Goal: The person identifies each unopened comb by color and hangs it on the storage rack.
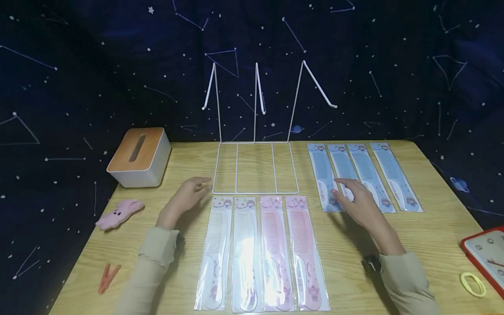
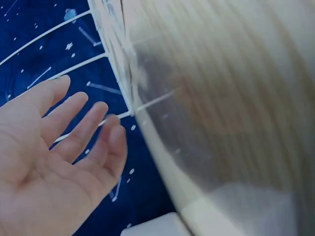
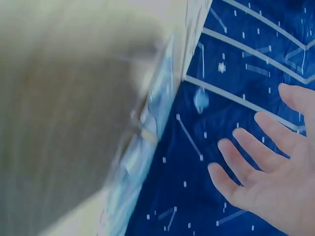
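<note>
Printed lettering, too small to read, marks the packets of four pale-blue plastic combs (image 1: 366, 170), two white combs (image 1: 246, 245) and two pink combs (image 1: 275, 245) on the wood-grain surface (image 1: 441, 218). The left hand (image 1: 187, 199), relaxed and holding nothing, is beside the white wire rack (image 1: 255, 193); the right hand (image 1: 360, 203), likewise loose, holds nothing above the blue packets, partly covering them. A wood-lidded white box (image 1: 139, 164), pink plush toy (image 1: 120, 214) and red clothes peg (image 1: 108, 278) lie left; a yellow ring (image 1: 466, 285) and red-framed board (image 1: 486, 253) right.

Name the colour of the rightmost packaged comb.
The rightmost packaged comb is blue; it shows best in the head view.
</note>
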A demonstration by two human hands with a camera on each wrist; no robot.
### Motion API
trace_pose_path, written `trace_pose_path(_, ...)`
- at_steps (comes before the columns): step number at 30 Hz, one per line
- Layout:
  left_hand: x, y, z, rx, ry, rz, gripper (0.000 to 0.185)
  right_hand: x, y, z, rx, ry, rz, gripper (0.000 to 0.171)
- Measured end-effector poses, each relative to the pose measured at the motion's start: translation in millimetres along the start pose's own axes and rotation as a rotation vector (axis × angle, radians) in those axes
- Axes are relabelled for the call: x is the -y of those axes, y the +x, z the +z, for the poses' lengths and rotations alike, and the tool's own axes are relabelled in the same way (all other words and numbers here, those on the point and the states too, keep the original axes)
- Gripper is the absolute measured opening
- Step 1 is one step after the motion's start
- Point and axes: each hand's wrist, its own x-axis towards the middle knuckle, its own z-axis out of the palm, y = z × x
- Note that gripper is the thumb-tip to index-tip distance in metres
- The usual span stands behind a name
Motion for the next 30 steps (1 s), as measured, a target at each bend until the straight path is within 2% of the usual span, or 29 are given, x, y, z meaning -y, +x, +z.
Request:
trace_pose_path(4, 4.0, 5.9, 4.7, 0.039, -0.041, 0.011, 0.040, 7, -10, 10, 0.096, 0.063, -0.012, 0.047)
trace_pose_path(9, 7.3, 10.8, 7.0, 0.064, -0.046, 0.011, 0.040, 16, -22, 22, 0.220, 0.166, -0.016, 0.051)
trace_pose_path(14, 13.4, 16.8, 9.0, 0.077, -0.048, 0.009, 0.041, 30, -34, 33, 0.301, 0.184, -0.033, 0.058)
trace_pose_path(24, 17.6, 24.6, 11.3, 0.058, -0.052, 0.029, 0.041, 46, -54, 51, 0.353, 0.043, -0.111, 0.079)
trace_pose_path(30, 17.5, 25.6, 11.3, 0.054, -0.049, 0.029, 0.040, 48, -62, 57, 0.395, -0.083, -0.086, 0.092)
